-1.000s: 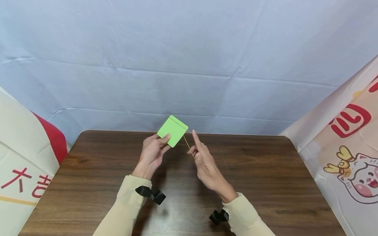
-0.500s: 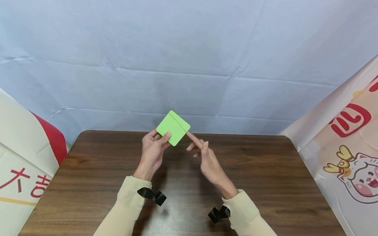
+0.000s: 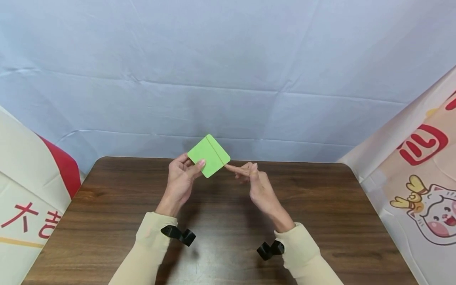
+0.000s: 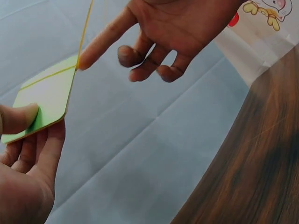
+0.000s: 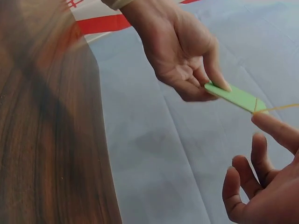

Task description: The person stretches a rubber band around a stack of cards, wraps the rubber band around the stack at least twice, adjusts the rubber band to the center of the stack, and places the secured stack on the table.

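My left hand [image 3: 179, 183] holds a thin green square with rounded corners [image 3: 206, 157], thumb on its face and the other fingers behind it. A thin yellow band [image 4: 49, 77] runs across this square near its far edge. From that edge the band stretches away past my right hand [image 3: 263, 190], out of the left wrist view at the top. The straight right index finger [image 4: 105, 37] touches the band right at the square's edge. In the right wrist view the other right fingers [image 5: 240, 170] are bent and hold nothing. The band's far end is hidden.
Below both hands lies a dark wooden table [image 3: 221, 237]. Behind it hangs a pale blue cloth [image 3: 228, 79]. Printed cloths stand at the left [image 3: 28, 198] and right [image 3: 420, 190]. Each wrist wears a small black camera mount [image 3: 178, 234].
My right index finger has swung from pointing up to pointing left at the square's edge. The right hand has shifted slightly right. The band across the square now lies further from its edge.
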{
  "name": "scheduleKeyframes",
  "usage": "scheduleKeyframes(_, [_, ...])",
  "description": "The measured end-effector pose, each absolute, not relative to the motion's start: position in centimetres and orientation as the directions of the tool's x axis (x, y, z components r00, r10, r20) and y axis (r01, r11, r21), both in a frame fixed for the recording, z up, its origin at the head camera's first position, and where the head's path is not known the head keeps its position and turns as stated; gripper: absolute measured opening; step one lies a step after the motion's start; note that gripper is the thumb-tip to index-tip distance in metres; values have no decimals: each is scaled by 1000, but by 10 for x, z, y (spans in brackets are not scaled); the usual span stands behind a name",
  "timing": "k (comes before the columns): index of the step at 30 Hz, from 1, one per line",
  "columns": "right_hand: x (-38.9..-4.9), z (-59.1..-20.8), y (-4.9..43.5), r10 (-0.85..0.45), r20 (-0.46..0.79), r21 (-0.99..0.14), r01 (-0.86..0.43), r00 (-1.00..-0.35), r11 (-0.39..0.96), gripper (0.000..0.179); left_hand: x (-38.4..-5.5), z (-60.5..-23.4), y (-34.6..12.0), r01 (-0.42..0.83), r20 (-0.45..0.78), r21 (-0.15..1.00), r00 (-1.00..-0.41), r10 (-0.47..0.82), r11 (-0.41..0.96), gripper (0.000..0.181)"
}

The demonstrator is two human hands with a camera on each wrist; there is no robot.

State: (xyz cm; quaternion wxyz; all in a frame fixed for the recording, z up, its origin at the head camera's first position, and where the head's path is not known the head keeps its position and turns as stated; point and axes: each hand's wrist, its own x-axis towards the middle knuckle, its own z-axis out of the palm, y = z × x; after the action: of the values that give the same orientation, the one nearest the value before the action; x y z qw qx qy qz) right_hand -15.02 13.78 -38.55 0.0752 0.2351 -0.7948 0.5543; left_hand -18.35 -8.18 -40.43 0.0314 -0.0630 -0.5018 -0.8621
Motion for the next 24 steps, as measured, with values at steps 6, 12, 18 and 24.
scheduleKeyframes(6, [-155,-382,145,-320,342,-849,-436,-884,297,85,-183,-402,-87,137,186,877,-980,63,-461,23])
scheduleKeyframes(12, [-158,-378,152,-395,305,-862,-427,-867,272,76,-184,-400,-95,166,238,907,-961,144,-386,25])
scheduleKeyframes(18, [-162,-376,157,-496,281,-880,-427,-821,208,73,-185,-395,-103,184,265,932,-933,243,-311,25])
scheduleKeyframes(24, [-163,-373,159,-522,237,-880,-409,-820,243,74,-187,-390,-108,190,279,938,-909,309,-289,24])
